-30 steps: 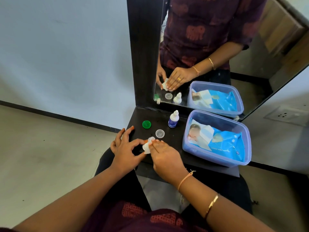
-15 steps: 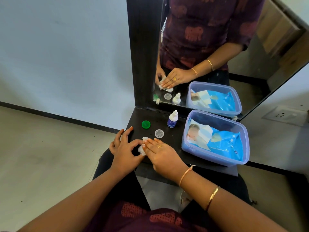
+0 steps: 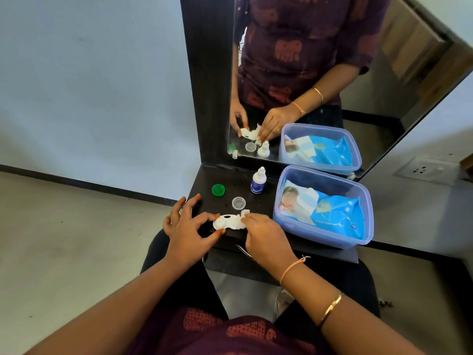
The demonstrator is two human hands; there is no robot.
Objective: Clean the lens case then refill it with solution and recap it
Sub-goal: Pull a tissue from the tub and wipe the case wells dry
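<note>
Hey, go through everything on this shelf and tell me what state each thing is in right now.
lens case: uncapped, held at the shelf's front edge.
left hand: pinches the case's left end.
right hand: presses a white wipe on the case's right end.
green cap: off, lying on the shelf.
clear cap: off, lying on the shelf.
solution bottle: upright, capped.
blue tub: lid off, wipes pack inside.

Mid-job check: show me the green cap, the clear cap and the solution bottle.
green cap (image 3: 218,189), head view, its middle.
clear cap (image 3: 238,202), head view, its centre.
solution bottle (image 3: 257,186), head view, on the blue label.
</note>
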